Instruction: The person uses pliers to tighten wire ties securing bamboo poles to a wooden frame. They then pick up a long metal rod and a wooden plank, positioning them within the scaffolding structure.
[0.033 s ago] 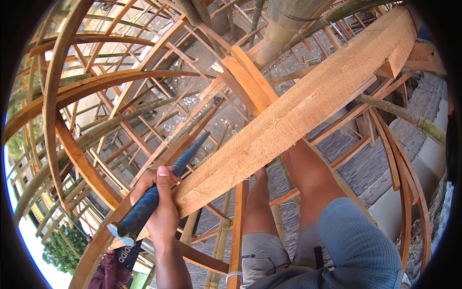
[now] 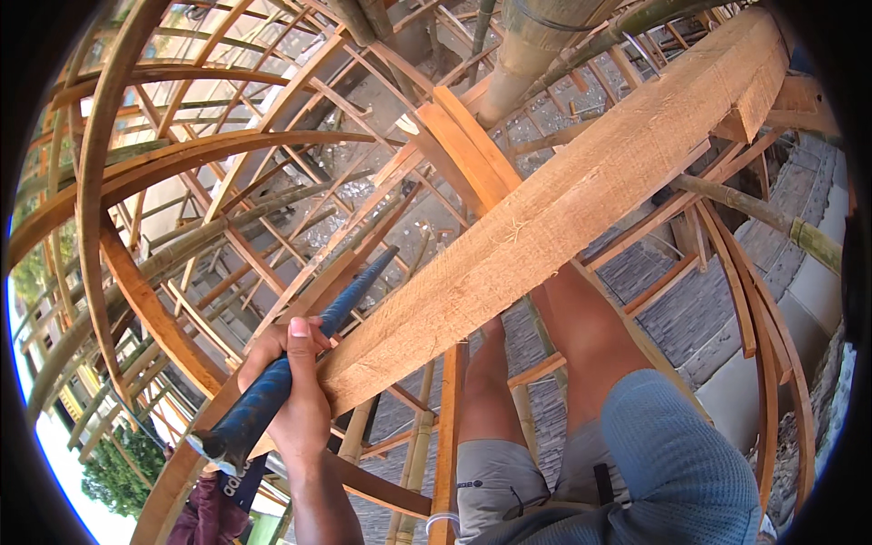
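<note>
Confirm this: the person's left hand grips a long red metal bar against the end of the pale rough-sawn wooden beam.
Not quite: the long metal bar is blue, not red. The head view shows the left hand gripping it against the end of the pale rough-sawn wooden beam.

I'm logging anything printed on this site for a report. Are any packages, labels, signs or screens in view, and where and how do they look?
No packages, signs or screens show.
Small dark logo mark: on the grey shorts, lower middle, below the long wooden beam.
White lettering on dark cloth: lower left, under the left hand that grips a blue bar.
</note>
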Demonstrator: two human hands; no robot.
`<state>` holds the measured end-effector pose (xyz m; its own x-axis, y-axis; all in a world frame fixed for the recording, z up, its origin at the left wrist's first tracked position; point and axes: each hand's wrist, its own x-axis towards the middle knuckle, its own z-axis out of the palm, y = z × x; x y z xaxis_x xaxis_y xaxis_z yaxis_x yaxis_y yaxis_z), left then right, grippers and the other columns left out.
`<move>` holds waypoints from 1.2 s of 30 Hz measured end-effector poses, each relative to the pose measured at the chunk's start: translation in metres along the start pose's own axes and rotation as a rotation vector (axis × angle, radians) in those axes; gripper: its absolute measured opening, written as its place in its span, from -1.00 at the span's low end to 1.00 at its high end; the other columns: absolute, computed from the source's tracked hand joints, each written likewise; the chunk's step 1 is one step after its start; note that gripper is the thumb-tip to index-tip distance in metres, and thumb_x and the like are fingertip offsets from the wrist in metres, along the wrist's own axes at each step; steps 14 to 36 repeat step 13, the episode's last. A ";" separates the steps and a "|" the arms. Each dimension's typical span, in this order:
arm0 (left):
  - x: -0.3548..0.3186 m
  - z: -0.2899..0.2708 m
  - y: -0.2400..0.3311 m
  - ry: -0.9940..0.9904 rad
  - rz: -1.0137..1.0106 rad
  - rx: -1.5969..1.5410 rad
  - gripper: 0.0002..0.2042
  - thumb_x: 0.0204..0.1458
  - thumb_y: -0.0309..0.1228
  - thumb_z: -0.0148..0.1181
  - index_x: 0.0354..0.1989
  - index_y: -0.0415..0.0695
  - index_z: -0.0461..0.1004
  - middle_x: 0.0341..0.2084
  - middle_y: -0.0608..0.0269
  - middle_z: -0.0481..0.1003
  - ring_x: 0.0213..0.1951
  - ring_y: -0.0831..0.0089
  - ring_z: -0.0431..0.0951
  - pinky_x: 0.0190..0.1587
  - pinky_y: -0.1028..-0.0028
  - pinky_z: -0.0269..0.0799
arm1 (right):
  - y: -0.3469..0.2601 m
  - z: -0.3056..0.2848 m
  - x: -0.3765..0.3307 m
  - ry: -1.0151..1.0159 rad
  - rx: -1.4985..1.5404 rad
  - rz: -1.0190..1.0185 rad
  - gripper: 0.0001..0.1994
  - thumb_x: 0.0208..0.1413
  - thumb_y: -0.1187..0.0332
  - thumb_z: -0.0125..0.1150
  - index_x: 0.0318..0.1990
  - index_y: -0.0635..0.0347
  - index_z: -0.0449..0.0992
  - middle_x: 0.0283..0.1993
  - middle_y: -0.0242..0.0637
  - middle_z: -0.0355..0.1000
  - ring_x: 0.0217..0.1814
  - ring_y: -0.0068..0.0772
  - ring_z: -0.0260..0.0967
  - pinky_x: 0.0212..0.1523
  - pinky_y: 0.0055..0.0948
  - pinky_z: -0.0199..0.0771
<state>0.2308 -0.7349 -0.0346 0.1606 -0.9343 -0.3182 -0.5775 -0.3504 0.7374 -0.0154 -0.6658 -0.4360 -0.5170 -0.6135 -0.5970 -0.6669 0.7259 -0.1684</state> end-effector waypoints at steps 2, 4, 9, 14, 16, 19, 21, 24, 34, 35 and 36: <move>-0.003 0.003 0.001 0.016 0.008 -0.045 -0.68 0.32 -0.39 0.19 -0.51 -0.27 0.47 -0.51 0.16 0.52 -0.23 0.30 0.60 0.02 0.28 0.47 | 0.009 0.009 0.003 0.005 -0.024 0.010 0.18 -0.15 -0.22 0.51 0.53 0.15 -0.01 0.43 0.06 0.18 0.48 0.09 0.12 0.40 0.04 0.15; 0.003 0.010 0.000 -0.001 0.029 -0.029 -0.68 0.33 -0.39 0.17 -0.50 -0.28 0.47 -0.51 0.14 0.51 -0.23 0.28 0.59 0.03 0.27 0.47 | 0.022 0.019 0.008 -0.003 -0.047 0.025 0.18 -0.15 -0.22 0.51 0.54 0.12 -0.03 0.43 0.04 0.18 0.47 0.08 0.12 0.38 0.07 0.16; -0.001 0.011 -0.004 0.012 0.059 0.003 -0.69 0.33 -0.40 0.10 -0.50 -0.26 0.42 -0.52 0.11 0.48 -0.25 0.24 0.56 0.11 0.14 0.45 | 0.041 0.041 0.024 -0.145 -0.095 0.071 0.21 -0.15 -0.23 0.53 0.56 0.03 -0.07 0.43 -0.03 0.17 0.47 0.04 0.11 0.31 0.12 0.22; -0.004 0.014 -0.004 0.104 0.050 0.156 -0.67 0.32 -0.37 0.10 -0.53 -0.23 0.38 -0.54 0.11 0.46 -0.26 0.23 0.55 0.09 0.12 0.46 | 0.049 0.063 0.035 -0.163 -0.080 0.084 0.20 -0.15 -0.21 0.54 0.56 0.01 -0.08 0.44 -0.07 0.15 0.49 0.03 0.08 0.28 0.15 0.27; -0.004 0.014 -0.004 0.104 0.050 0.156 -0.67 0.32 -0.37 0.10 -0.53 -0.23 0.38 -0.54 0.11 0.46 -0.26 0.23 0.55 0.09 0.12 0.46 | 0.049 0.063 0.035 -0.163 -0.080 0.084 0.20 -0.15 -0.21 0.54 0.56 0.01 -0.08 0.44 -0.07 0.15 0.49 0.03 0.08 0.28 0.15 0.27; -0.004 0.014 -0.004 0.104 0.050 0.156 -0.67 0.32 -0.37 0.10 -0.53 -0.23 0.38 -0.54 0.11 0.46 -0.26 0.23 0.55 0.09 0.12 0.46 | 0.049 0.063 0.035 -0.163 -0.080 0.084 0.20 -0.15 -0.21 0.54 0.56 0.01 -0.08 0.44 -0.07 0.15 0.49 0.03 0.08 0.28 0.15 0.27; -0.004 0.014 -0.004 0.104 0.050 0.156 -0.67 0.32 -0.37 0.10 -0.53 -0.23 0.38 -0.54 0.11 0.46 -0.26 0.23 0.55 0.09 0.12 0.46 | 0.049 0.063 0.035 -0.163 -0.080 0.084 0.20 -0.15 -0.21 0.54 0.56 0.01 -0.08 0.44 -0.07 0.15 0.49 0.03 0.08 0.28 0.15 0.27; -0.004 0.014 -0.004 0.104 0.050 0.156 -0.67 0.32 -0.37 0.10 -0.53 -0.23 0.38 -0.54 0.11 0.46 -0.26 0.23 0.55 0.09 0.12 0.46 | 0.049 0.063 0.035 -0.163 -0.080 0.084 0.20 -0.15 -0.21 0.54 0.56 0.01 -0.08 0.44 -0.07 0.15 0.49 0.03 0.08 0.28 0.15 0.27; -0.004 0.014 -0.004 0.104 0.050 0.156 -0.67 0.32 -0.37 0.10 -0.53 -0.23 0.38 -0.54 0.11 0.46 -0.26 0.23 0.55 0.09 0.12 0.46 | 0.049 0.063 0.035 -0.163 -0.080 0.084 0.20 -0.15 -0.21 0.54 0.56 0.01 -0.08 0.44 -0.07 0.15 0.49 0.03 0.08 0.28 0.15 0.27; -0.004 0.014 -0.004 0.104 0.050 0.156 -0.67 0.32 -0.37 0.10 -0.53 -0.23 0.38 -0.54 0.11 0.46 -0.26 0.23 0.55 0.09 0.12 0.46 | 0.049 0.063 0.035 -0.163 -0.080 0.084 0.20 -0.15 -0.21 0.54 0.56 0.01 -0.08 0.44 -0.07 0.15 0.49 0.03 0.08 0.28 0.15 0.27; -0.004 0.014 -0.004 0.104 0.050 0.156 -0.67 0.32 -0.37 0.10 -0.53 -0.23 0.38 -0.54 0.11 0.46 -0.26 0.23 0.55 0.09 0.12 0.46 | 0.049 0.063 0.035 -0.163 -0.080 0.084 0.20 -0.15 -0.21 0.54 0.56 0.01 -0.08 0.44 -0.07 0.15 0.49 0.03 0.08 0.28 0.15 0.27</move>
